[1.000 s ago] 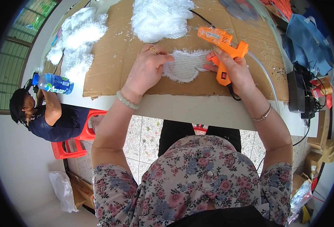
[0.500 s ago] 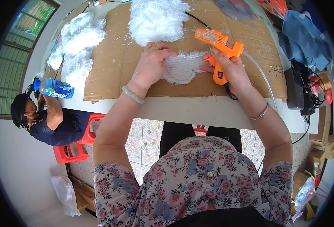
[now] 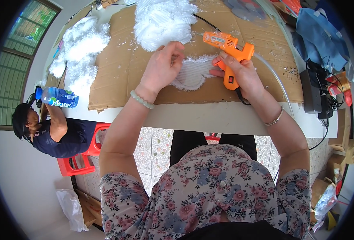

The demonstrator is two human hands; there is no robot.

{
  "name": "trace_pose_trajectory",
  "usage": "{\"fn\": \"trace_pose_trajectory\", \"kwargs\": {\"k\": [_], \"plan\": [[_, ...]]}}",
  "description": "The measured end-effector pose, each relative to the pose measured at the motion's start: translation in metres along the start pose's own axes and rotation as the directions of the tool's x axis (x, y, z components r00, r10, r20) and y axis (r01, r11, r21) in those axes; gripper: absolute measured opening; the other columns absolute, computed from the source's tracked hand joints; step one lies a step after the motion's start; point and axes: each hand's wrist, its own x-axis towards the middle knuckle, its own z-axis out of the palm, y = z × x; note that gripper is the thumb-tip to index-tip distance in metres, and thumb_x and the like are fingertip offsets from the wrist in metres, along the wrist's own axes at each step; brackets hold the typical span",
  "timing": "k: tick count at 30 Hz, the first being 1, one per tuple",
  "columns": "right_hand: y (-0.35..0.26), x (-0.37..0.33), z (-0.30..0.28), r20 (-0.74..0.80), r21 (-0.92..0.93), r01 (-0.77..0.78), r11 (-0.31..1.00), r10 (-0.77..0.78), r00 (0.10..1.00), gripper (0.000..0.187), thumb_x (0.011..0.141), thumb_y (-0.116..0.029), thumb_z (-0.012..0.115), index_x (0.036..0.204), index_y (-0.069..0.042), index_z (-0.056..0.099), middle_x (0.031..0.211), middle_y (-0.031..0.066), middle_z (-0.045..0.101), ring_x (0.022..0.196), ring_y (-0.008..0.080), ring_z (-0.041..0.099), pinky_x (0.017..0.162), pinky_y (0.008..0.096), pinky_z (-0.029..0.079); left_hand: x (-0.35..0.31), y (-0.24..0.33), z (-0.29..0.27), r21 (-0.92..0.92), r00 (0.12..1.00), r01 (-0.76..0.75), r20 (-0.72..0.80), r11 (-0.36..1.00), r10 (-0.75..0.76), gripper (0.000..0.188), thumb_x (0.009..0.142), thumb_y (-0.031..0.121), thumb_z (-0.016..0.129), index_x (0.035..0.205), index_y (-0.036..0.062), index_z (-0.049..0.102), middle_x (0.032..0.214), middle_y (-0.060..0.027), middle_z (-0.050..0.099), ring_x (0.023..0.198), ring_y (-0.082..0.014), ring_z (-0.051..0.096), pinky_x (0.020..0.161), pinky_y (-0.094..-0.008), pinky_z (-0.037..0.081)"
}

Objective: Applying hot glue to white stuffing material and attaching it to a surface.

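In my right hand (image 3: 243, 74) I grip an orange hot glue gun (image 3: 232, 55), its nozzle pointing up and left. Fingers of that hand also reach past the handle to the right end of a flat white ribbed, fringed piece (image 3: 192, 73). My left hand (image 3: 163, 66) is at the left side of this piece, fingers bent and thumb apart from them, with nothing visible in between. Part of the piece's left edge is hidden behind this hand. Just beyond lies a pile of similar white ribbed pieces (image 3: 161, 25).
Brown cardboard (image 3: 117, 76) covers much of the white table (image 3: 201, 118). White fluffy material (image 3: 81, 44) lies at the left, near a blue-capped bottle (image 3: 59, 97). A clear tube (image 3: 276, 74) curves past my right hand. Black adapters (image 3: 313, 94) sit right. Another person (image 3: 63, 132) sits left.
My left hand has lifted its fingers off the white piece's upper edge, and they point up and right now. The glue gun has shifted slightly left within view.
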Motion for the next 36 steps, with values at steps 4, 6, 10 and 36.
{"fn": "trace_pose_trajectory", "kwargs": {"k": [4,6,10,36], "plan": [[-0.002,-0.002,0.001,-0.009,-0.018,-0.038,0.999,0.038,0.999,0.025,0.091,-0.02,0.052,0.108,-0.001,0.052,0.096,0.0108,0.059,0.086,0.022,0.061,0.078,0.0375,0.054,0.006,0.001,0.0,0.045,0.996,-0.08,0.047,0.996,0.078,0.031,0.068,-0.004,0.057,0.095,0.0084,0.054,0.071,-0.0059,0.063,0.072,-0.0255,0.059,0.067,-0.0359,0.049],[-0.002,-0.002,0.001,-0.011,-0.022,-0.04,0.999,0.04,0.999,0.026,0.091,-0.02,0.052,0.108,-0.001,0.052,0.096,0.0109,0.059,0.086,0.0221,0.062,0.078,0.0374,0.054,0.01,-0.001,0.002,0.073,0.989,-0.136,0.062,0.988,0.132,0.031,0.067,-0.005,0.057,0.095,0.0081,0.054,0.071,-0.0061,0.063,0.071,-0.026,0.058,0.067,-0.0357,0.048],[-0.002,-0.002,0.002,-0.002,-0.015,-0.042,0.999,0.042,0.999,0.026,0.091,-0.02,0.053,0.108,-0.001,0.052,0.096,0.0107,0.06,0.085,0.0218,0.062,0.078,0.0369,0.054,0.012,-0.004,0.004,0.093,0.96,-0.277,0.056,0.956,0.273,0.03,0.067,-0.007,0.055,0.093,0.0072,0.054,0.066,-0.0062,0.06,0.068,-0.027,0.057,0.071,-0.0361,0.047],[0.0,-0.003,0.0,0.026,0.022,-0.039,0.999,0.039,0.999,0.025,0.09,-0.021,0.053,0.107,-0.001,0.053,0.094,0.0095,0.059,0.087,0.0183,0.06,0.078,0.0365,0.055,-0.008,0.019,0.005,-0.061,0.983,-0.182,-0.053,0.981,0.179,0.027,0.073,-0.004,0.053,0.098,0.0054,0.053,0.084,-0.011,0.063,0.076,-0.0281,0.061,0.084,-0.039,0.044]]}}
